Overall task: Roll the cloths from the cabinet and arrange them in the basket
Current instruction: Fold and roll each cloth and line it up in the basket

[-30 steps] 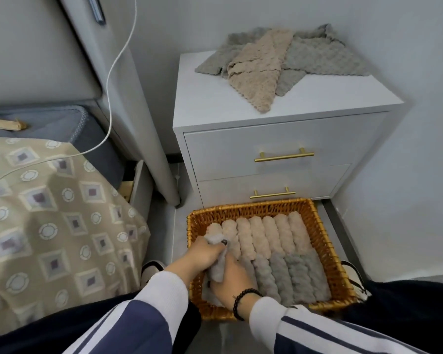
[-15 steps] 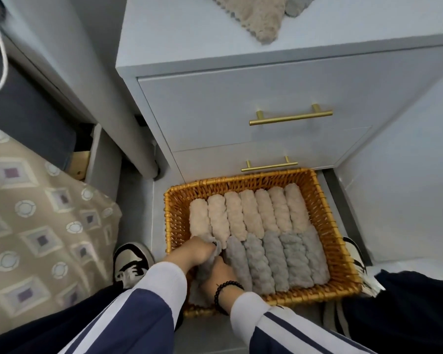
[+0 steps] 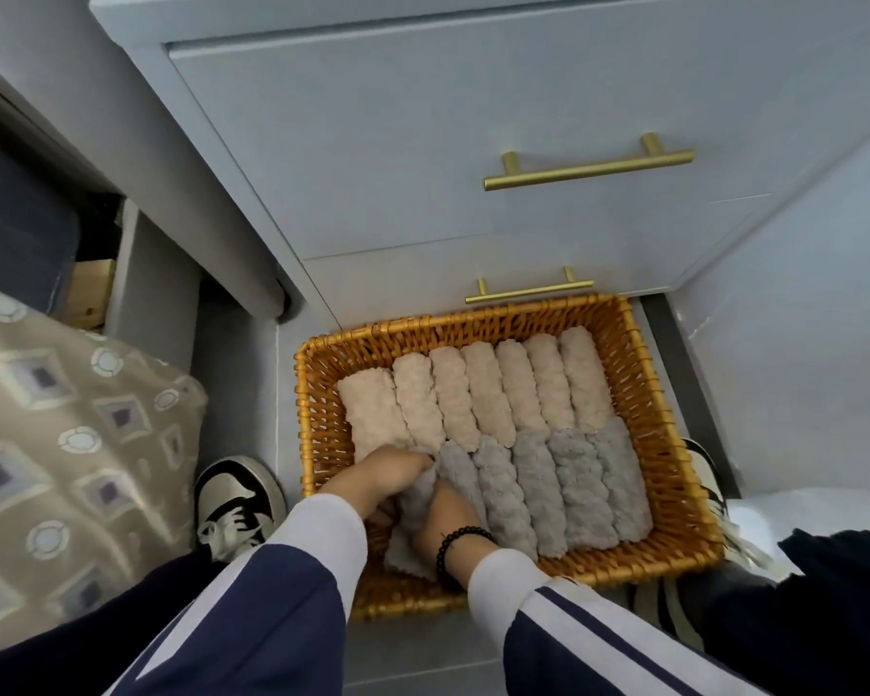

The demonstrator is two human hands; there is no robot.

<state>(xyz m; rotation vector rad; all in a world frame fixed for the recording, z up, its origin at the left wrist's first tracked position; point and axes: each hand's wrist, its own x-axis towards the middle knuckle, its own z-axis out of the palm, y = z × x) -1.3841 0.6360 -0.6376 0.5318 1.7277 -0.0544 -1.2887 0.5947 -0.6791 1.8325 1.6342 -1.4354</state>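
Observation:
A wicker basket (image 3: 669, 419) stands on the floor in front of the white cabinet (image 3: 423, 143). Its far row holds several beige rolled cloths (image 3: 478, 394); its near row holds several grey rolled cloths (image 3: 573, 484). Both my hands are down in the basket's near-left corner, closed on one more grey cloth (image 3: 415, 499), partly rolled, with a loose end at the basket's near wall. My left hand (image 3: 383, 477) grips its far end beside the beige rolls. My right hand (image 3: 448, 519), with a black bead bracelet, presses it from the right, against the grey row.
The cabinet's two drawers have gold handles (image 3: 588, 165) and are closed. A patterned bedspread (image 3: 61, 444) lies at the left, a wall at the right. My shoes (image 3: 237, 499) stand on either side of the basket.
The view has tipped down and closer, so the cabinet top and its loose cloths are out of sight. My hands have pushed the grey cloth lower into the basket's near-left corner.

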